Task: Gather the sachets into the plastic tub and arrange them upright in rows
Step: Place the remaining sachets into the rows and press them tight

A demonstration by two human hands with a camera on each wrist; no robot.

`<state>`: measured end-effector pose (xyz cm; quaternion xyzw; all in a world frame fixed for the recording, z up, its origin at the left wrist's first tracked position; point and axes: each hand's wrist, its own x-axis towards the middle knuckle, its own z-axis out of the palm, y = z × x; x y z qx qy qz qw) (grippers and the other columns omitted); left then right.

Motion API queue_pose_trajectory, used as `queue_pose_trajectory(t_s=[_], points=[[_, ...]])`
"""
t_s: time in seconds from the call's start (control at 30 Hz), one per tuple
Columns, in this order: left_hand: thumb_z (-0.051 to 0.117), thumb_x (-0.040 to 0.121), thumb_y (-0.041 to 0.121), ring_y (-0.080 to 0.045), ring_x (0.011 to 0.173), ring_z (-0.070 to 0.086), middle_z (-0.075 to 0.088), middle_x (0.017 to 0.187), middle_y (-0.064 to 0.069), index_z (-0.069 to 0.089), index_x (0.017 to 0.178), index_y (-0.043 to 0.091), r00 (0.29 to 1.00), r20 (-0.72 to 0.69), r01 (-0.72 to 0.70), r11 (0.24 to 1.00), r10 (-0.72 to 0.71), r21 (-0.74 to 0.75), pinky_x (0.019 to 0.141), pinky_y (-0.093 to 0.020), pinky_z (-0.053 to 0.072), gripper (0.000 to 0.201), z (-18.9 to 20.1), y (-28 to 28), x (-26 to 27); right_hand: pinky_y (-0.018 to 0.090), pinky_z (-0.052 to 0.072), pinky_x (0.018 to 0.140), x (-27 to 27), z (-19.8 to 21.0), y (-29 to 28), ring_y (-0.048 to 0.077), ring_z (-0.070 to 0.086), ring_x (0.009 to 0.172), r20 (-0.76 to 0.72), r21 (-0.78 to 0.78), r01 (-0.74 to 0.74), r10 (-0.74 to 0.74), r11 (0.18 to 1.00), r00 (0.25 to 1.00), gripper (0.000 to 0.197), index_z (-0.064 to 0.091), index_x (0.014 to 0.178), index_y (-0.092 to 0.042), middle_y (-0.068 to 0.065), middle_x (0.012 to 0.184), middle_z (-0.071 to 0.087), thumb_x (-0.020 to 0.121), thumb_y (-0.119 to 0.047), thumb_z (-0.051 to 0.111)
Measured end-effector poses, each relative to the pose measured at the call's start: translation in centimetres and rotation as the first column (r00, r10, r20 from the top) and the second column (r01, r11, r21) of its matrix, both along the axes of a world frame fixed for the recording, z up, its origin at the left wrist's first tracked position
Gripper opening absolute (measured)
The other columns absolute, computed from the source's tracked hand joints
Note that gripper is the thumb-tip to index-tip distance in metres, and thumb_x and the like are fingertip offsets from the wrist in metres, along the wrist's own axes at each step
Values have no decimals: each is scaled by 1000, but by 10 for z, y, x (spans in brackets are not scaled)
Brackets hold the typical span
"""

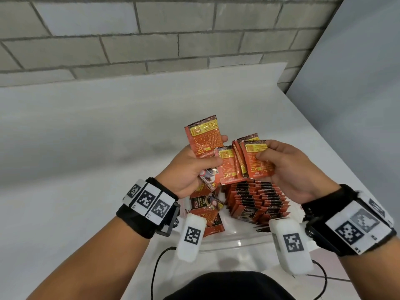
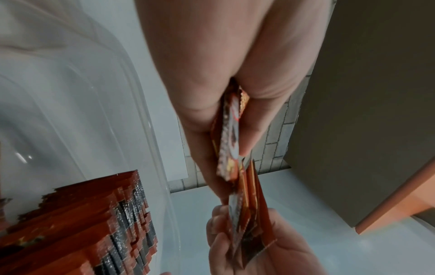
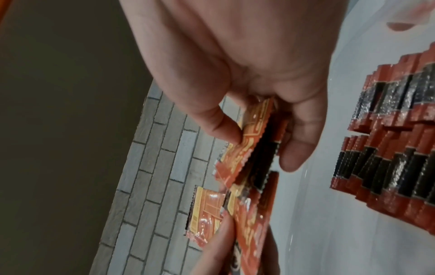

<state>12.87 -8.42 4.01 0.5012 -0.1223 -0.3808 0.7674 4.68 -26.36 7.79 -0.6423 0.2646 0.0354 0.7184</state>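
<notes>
The sachets already placed stand upright in rows inside the clear plastic tub, which rests on the white table; a few loose sachets lie flat at the tub's left side. Both hands are raised just above the tub. The left hand holds a small bundle of sachets, fingers curled round it and thumb across the front. The right hand pinches a fanned bundle of sachets between thumb and curled fingers. The two bundles overlap at their inner edges. The left wrist view shows the left-hand bundle edge-on, clamped tightly between the fingers and thumb, with the stacked rows below at lower left. The right wrist view shows the thumb pressed on the printed back of the right-hand bundle, and the rows off to the right. A grey brick wall stands behind the table.
</notes>
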Motion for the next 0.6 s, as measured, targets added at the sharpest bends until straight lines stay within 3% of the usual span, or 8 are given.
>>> queue_pose_trajectory(t_s=[0.07, 0.17, 0.27, 0.33, 0.4, 0.53, 0.6], points=[[48, 89, -13, -11, 79, 66, 65, 106, -9, 58, 117, 12, 1000, -3, -23, 1000, 23, 7, 54, -15, 51, 38, 0, -1, -1, 34, 56, 70, 0, -1, 3, 18, 67, 77, -40, 0, -50, 50, 999, 998, 13, 59, 101, -11, 8, 91, 71, 94, -4, 49], [49, 94, 8, -22, 94, 68, 70, 106, -9, 63, 111, 11, 995, -76, -69, 998, 68, -11, 77, -36, 59, 23, 1, -2, 0, 33, 55, 68, 2, -2, 7, 18, 68, 77, -85, -31, -66, 63, 997, 994, 10, 57, 98, -12, 11, 92, 71, 94, -5, 51], [43, 97, 16, -25, 90, 69, 72, 103, -12, 69, 100, 5, 963, -226, -171, 981, 148, -86, 85, -46, 53, 29, 1, -2, 4, 38, 56, 80, 4, -4, 7, 21, 67, 82, -80, -21, 4, -6, 1000, 997, 11, 57, 101, -11, 13, 98, 71, 94, -5, 50], [40, 99, 16, -26, 92, 70, 71, 104, -15, 68, 102, 3, 953, -246, -207, 973, 178, -99, 88, -46, 52, 31, 2, -4, 5, 41, 54, 86, 5, -3, 8, 22, 66, 84, -82, 34, 37, -34, 999, 996, 9, 56, 95, -11, 13, 98, 70, 94, -4, 50], [38, 99, 17, -27, 96, 69, 70, 105, -18, 64, 107, 2, 943, -267, -239, 964, 200, -121, 92, -44, 52, 31, 5, -8, 5, 41, 55, 85, 7, -2, 12, 22, 67, 85, -88, 123, 55, -44, 991, 995, 6, 54, 94, -9, 13, 98, 70, 94, -4, 50], [38, 99, 19, -33, 110, 62, 62, 124, -21, 59, 119, 0, 923, -316, -283, 945, 221, -164, 97, -48, 48, 34, 12, -19, 5, 42, 57, 84, 13, -1, 23, 25, 67, 94, -56, 334, 72, -56, 940, 997, 21, 54, 114, 2, 18, 108, 67, 94, -4, 49], [38, 100, 20, -34, 111, 61, 60, 127, -19, 58, 122, 2, 922, -319, -287, 941, 221, -178, 98, -49, 48, 35, 11, -23, 3, 41, 57, 82, 15, 0, 28, 25, 66, 93, -53, 396, 50, -32, 917, 998, 23, 54, 115, 2, 18, 106, 68, 95, -5, 47]])
